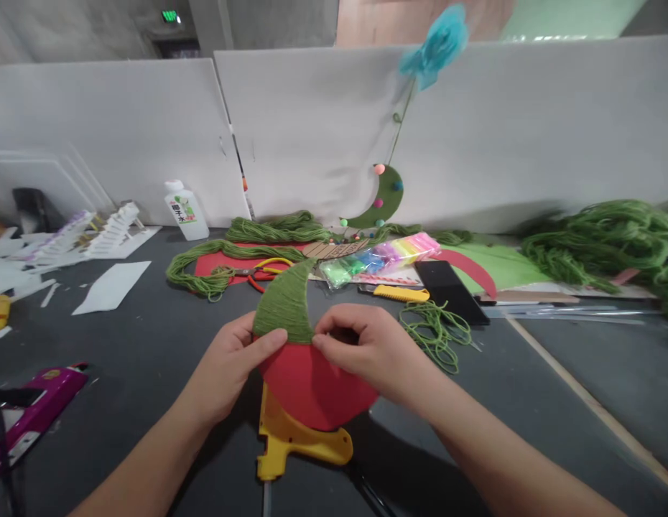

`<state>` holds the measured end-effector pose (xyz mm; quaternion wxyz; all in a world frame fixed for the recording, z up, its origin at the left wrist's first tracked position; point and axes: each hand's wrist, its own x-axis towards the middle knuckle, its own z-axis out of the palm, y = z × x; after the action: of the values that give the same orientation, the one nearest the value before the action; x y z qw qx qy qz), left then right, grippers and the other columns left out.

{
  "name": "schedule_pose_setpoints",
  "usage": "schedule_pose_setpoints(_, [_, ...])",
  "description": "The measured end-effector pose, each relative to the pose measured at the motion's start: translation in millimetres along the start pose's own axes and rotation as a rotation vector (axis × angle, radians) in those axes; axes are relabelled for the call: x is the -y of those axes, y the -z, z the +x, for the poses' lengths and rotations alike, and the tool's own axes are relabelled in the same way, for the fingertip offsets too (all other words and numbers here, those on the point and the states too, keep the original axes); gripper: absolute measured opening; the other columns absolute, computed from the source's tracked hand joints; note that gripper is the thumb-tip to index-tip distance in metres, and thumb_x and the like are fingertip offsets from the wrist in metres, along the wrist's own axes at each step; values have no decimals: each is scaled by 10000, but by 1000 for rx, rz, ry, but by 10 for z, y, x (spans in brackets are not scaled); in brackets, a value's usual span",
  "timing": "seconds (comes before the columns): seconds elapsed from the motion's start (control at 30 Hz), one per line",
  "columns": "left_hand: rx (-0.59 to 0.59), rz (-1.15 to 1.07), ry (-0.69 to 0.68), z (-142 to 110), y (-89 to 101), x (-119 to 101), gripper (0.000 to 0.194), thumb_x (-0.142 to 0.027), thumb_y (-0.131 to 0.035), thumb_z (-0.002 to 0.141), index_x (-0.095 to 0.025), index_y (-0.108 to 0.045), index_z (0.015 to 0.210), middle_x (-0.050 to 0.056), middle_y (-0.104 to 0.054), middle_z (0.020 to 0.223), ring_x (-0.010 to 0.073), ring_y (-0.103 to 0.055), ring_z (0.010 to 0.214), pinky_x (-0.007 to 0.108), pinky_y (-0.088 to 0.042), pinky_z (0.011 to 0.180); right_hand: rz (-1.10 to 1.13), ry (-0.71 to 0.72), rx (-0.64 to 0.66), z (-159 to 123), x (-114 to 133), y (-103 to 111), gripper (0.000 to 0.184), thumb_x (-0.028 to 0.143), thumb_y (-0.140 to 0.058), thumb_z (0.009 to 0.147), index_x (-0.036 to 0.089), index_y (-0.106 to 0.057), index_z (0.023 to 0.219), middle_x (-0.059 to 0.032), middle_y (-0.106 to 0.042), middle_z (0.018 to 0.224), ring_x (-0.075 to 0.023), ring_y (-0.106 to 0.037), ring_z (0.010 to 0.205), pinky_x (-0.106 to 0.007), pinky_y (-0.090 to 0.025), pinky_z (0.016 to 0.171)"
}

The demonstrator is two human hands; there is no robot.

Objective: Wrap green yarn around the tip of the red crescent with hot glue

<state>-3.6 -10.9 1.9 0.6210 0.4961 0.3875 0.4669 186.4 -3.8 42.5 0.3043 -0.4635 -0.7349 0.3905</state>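
Note:
A red card crescent [317, 388] stands tilted in front of me, its upper part wrapped closely in green yarn [285, 301]. My left hand [234, 362] grips its left edge, thumb lying across the front where yarn meets bare card. At the inner edge, my right hand [363, 345] has thumb and forefinger pinched together at the last turns of yarn; the strand itself is hidden by the fingers. Directly below the crescent lies a yellow hot glue gun [302, 438] with a glue stick poking out, partly covered by the card.
Behind lie scissors [258, 273], a yellow utility knife [401, 293], a bag of coloured clay [380, 260] and loose yarn [436, 330]. A finished-looking green crescent [385, 201] leans on the white partition [323, 129]. A white bottle [187, 212] and purple tool [43, 409] are leftward.

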Motion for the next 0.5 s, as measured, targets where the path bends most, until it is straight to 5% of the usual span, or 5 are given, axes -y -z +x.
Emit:
schedule_pose_setpoints(0.17, [-71, 205, -98, 2, -24, 3, 225, -290, -632, 798, -216, -697, 1001, 13, -720, 932, 141, -609, 823, 220, -460, 742, -39, 17, -26, 30, -71, -39, 112, 152, -533, 725, 164, -573, 621, 41, -499, 565, -88, -428, 562, -207, -319, 525])
schedule_pose_setpoints(0.5, [0, 119, -19, 64, -52, 4, 348, -329, -626, 784, -190, -582, 1100, 54, -687, 999, 174, -629, 840, 275, -485, 739, -107, 66, -65, 88, -209, 1, 148, 172, -500, 760, 159, -563, 627, 51, -484, 520, -74, -432, 495, -176, -327, 471])
